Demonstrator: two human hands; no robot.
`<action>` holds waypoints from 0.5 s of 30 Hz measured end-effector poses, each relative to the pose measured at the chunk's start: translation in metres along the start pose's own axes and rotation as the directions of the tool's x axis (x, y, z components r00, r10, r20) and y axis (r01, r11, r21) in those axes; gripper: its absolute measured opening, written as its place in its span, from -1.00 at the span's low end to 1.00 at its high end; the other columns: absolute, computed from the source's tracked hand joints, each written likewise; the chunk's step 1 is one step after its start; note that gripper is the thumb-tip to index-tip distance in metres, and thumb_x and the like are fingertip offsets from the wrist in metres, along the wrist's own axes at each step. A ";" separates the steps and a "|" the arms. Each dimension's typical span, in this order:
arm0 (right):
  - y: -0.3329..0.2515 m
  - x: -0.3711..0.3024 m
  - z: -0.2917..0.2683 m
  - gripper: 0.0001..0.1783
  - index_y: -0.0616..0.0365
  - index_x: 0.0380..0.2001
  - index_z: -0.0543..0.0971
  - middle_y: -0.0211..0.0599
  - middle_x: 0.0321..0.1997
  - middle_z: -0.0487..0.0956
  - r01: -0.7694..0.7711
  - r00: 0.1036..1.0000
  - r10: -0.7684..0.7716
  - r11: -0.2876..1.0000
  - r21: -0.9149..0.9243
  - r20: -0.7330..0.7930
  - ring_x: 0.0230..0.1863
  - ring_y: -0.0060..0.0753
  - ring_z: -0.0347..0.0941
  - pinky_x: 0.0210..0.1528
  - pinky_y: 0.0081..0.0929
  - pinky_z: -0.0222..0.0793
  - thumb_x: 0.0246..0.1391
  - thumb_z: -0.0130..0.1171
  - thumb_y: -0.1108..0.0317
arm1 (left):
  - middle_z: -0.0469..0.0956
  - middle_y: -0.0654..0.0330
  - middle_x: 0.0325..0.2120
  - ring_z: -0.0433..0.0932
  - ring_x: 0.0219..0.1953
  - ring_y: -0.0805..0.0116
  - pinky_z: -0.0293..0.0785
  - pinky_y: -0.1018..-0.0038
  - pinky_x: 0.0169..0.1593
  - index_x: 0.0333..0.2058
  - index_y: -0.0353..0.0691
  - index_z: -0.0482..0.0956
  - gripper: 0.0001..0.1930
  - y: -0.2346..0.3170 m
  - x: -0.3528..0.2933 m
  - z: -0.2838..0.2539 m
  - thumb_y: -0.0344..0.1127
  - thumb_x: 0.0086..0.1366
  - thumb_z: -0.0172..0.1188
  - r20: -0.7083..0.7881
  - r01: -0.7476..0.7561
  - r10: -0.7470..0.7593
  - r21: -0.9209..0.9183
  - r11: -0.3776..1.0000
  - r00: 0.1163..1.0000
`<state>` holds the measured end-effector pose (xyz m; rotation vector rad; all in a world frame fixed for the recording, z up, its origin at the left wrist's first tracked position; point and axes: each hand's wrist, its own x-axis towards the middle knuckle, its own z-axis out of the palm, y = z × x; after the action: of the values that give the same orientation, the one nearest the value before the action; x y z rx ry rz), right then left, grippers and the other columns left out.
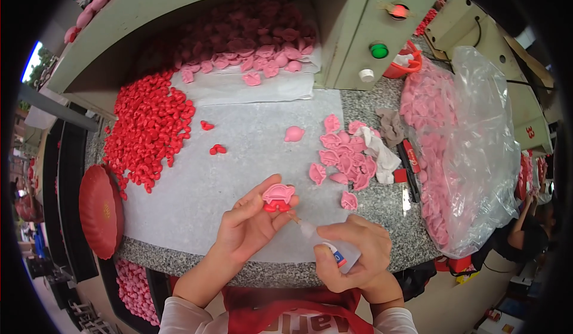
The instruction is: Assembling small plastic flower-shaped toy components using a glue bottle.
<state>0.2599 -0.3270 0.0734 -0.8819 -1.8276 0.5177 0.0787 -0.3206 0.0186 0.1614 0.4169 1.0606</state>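
Observation:
Over the near middle of the white sheet [239, 173], my left hand [243, 229] holds a small pink moulded shell [279, 192] between thumb and fingers. A red two-lobed piece [276, 206] sits against the shell's lower edge. My right hand [367, 253] is wrapped round a translucent squeeze bottle [349, 256] with a narrow tip. That tip points up and left, close to the red piece; whether it touches cannot be made out. Right of centre lie several loose pink shells [358, 165], and one rounded pink piece [293, 133] rests apart. Two red pieces [218, 149] lie left of centre.
A large heap of red pieces [149, 125] spreads at left, beside a red fluted dish [101, 211]. Pink shells [262, 50] fill the green-grey machine's opening [340, 29] behind. At right are a clear bag [483, 155] of pink parts, a cloth [379, 155] and a black pen-like tool [410, 173].

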 end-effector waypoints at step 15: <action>0.076 -0.075 -0.066 -0.76 0.25 -0.35 0.47 -0.47 -0.40 0.45 -0.755 0.527 0.693 0.648 0.105 -0.491 -0.36 -0.65 0.34 -0.32 -0.72 0.26 -0.18 0.19 0.55 | 0.39 0.03 -0.10 0.38 -0.03 0.17 0.33 0.32 0.04 0.05 -0.24 0.20 -0.57 0.000 -0.001 -0.008 -0.28 0.21 -0.05 -0.066 0.021 -0.032 -0.154 0.988 0.997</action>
<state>0.3630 -0.3387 0.0031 -1.7196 -0.9457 0.6156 0.0753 -0.3226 0.0118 -0.0173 0.3956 1.0696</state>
